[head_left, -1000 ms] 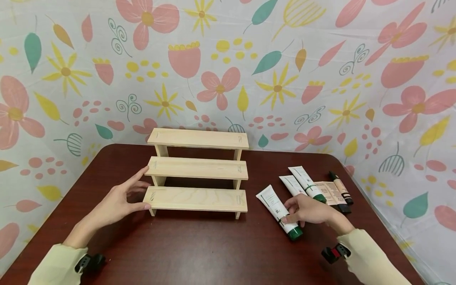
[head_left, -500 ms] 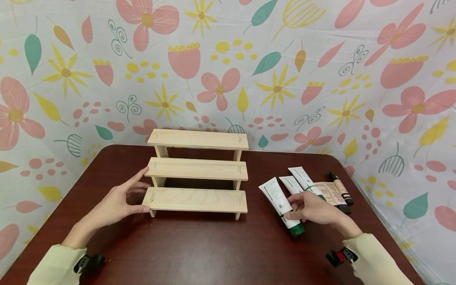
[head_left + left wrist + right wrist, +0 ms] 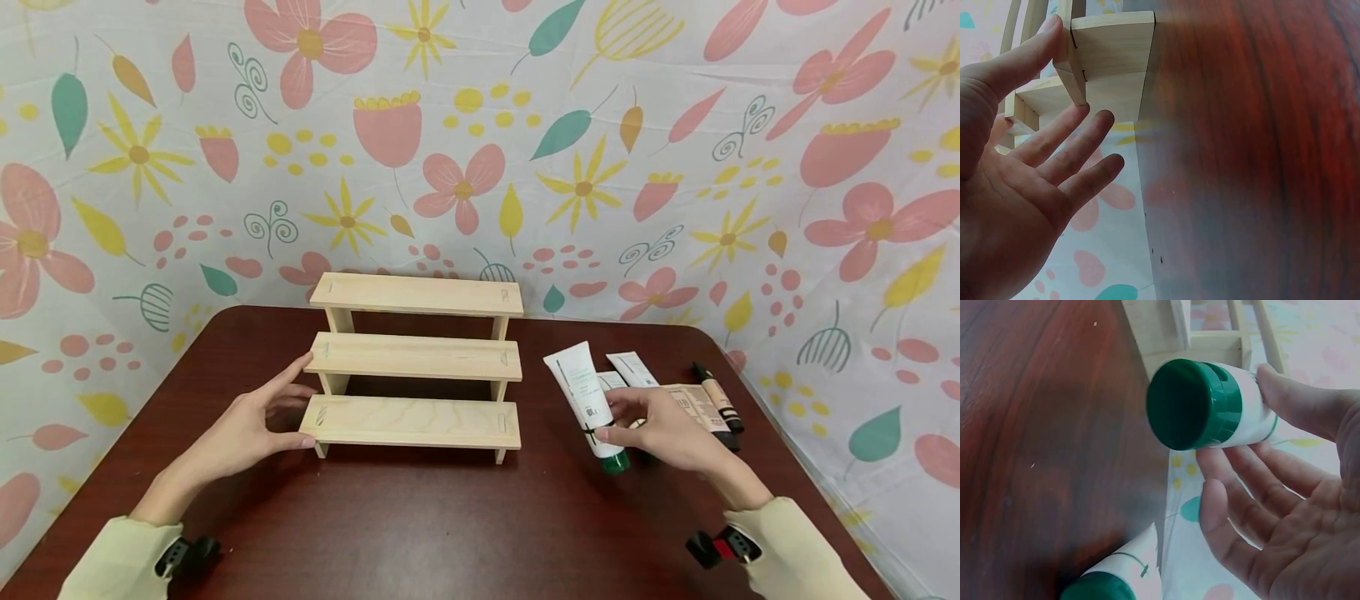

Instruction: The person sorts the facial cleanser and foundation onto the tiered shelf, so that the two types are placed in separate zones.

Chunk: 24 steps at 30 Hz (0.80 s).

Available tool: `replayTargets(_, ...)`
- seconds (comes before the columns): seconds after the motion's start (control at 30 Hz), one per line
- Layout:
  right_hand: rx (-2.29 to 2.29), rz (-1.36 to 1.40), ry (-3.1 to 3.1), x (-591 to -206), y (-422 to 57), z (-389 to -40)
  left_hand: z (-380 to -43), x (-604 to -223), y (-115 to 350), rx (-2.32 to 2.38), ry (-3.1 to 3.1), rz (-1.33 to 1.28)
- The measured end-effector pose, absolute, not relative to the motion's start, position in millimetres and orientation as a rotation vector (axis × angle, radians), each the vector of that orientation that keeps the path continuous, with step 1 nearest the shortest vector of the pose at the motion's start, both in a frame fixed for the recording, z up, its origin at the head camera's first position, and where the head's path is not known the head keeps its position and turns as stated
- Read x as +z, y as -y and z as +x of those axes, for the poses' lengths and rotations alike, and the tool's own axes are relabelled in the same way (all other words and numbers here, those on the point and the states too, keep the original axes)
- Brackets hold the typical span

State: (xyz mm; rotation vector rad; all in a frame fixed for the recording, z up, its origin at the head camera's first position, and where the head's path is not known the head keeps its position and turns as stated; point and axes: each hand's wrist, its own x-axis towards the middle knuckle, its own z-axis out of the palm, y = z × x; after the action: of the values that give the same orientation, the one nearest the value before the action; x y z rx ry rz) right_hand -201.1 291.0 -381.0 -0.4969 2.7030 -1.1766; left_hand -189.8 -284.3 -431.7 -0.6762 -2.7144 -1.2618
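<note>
My right hand (image 3: 667, 429) grips a white squeeze tube (image 3: 577, 383) between thumb and fingers near its green cap. The tube is tilted, cap end down, and the right wrist view shows the green cap (image 3: 1179, 406) close up, clear of the table. A three-step wooden display shelf (image 3: 416, 421) stands left of it. My left hand (image 3: 243, 433) touches the shelf's left end: the thumb is at the bottom step, and the index finger reaches the middle step. In the left wrist view the fingers (image 3: 1075, 147) are mostly straight and spread beside the wood.
Behind my right hand lie another white tube (image 3: 633, 367) and a second one, mostly hidden. A beige BB tube (image 3: 693, 404) and a beige tube with black ends (image 3: 722, 398) lie near the table's (image 3: 450, 517) right edge. A floral cloth (image 3: 465, 125) hangs behind.
My right hand has lifted the white tube off the table and turned it more upright, its flat end rising towards the back. The left hand and shelf have stayed in place.
</note>
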Motion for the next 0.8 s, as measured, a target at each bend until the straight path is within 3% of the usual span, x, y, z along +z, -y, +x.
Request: replayTargets(0.8,-1.522,-0.699,-2.768,-341.0,-221.4,-206.6,-191.5,-435.1,292.6,-1.297,2.668,-0.692)
